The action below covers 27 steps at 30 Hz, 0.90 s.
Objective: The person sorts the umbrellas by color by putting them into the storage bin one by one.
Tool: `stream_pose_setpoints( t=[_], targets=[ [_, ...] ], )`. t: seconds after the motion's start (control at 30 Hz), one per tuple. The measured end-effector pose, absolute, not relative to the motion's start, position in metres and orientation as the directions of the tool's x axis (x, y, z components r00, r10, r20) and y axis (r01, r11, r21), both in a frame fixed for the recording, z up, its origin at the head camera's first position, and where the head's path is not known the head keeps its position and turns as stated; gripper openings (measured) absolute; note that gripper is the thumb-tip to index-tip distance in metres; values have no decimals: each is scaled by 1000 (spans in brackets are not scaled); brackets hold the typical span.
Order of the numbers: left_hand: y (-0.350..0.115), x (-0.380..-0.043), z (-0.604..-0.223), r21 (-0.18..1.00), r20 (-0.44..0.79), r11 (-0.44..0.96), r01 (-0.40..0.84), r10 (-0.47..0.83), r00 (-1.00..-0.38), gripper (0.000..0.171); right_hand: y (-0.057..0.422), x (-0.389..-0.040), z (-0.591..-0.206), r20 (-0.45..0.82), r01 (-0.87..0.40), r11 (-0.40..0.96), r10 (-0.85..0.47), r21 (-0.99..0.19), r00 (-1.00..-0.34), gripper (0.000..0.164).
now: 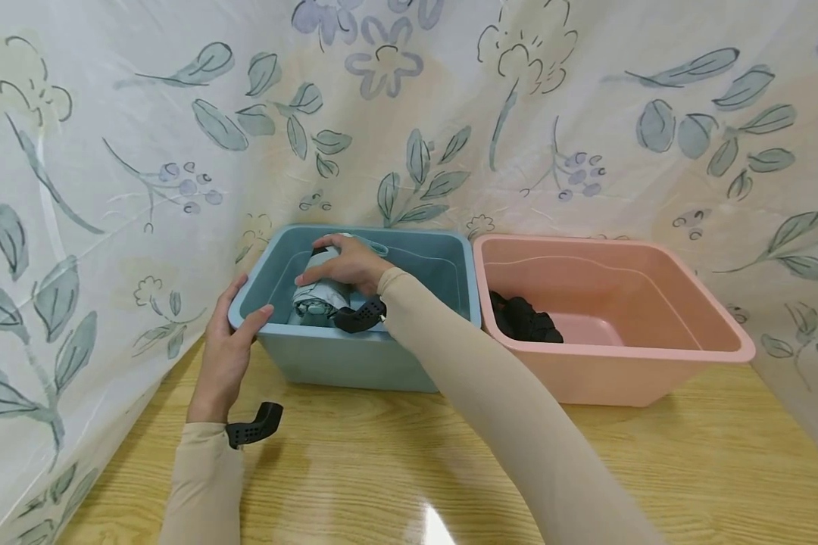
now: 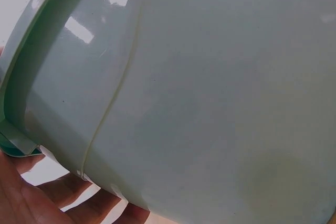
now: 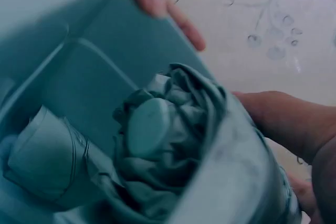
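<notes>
My right hand (image 1: 348, 263) reaches into the blue bin (image 1: 361, 363) and grips a folded umbrella (image 3: 231, 166), its pale cloth rolled up. The right wrist view shows bunched pleats around the umbrella's round green end. A second pale fabric bundle (image 3: 47, 156) lies lower in the bin, beside the umbrella. At the bin's left front corner, my left hand (image 1: 228, 348) holds the rim, thumb over the front edge and fingers along the left side. In the left wrist view, the left hand's fingers (image 2: 94, 205) curl beneath the bin's smooth wall.
A pink bin (image 1: 613, 371) stands right against the blue bin, with a black fabric bundle (image 1: 521, 318) in its left part. Both bins stand on a wood-grain table (image 1: 354, 462). A floral cloth (image 1: 409, 113) hangs close behind and along the sides.
</notes>
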State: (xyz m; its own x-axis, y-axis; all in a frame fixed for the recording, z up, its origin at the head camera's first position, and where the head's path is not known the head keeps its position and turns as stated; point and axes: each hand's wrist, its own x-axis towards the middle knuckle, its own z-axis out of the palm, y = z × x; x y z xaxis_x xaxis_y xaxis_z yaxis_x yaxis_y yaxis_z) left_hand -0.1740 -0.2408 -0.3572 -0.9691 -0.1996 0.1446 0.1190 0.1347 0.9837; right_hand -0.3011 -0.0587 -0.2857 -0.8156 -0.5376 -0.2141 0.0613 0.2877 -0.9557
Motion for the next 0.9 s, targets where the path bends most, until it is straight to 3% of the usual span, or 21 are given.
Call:
stream_pose_setpoints(
  t=[0.13,0.4,0.73,0.9],
  targets=[
    [-240,-174,-357,984,144,129,120,-200,-969,70,-62,-306,-291,-265,67,355,-547,-932,-794,77],
    [-239,-174,-356,984,145,130,120,-208,-967,70,-67,-314,-297,-307,-73,524,-599,-848,-740,79],
    [-239,-175,-357,985,144,120,120,-208,-967,70,-74,-321,-300,-437,-139,637,-654,-758,-617,77],
    [-240,-175,-358,985,148,120,125,-207,-967,71,-74,-322,-301,-465,-187,670,-663,-719,-586,74]
  ],
)
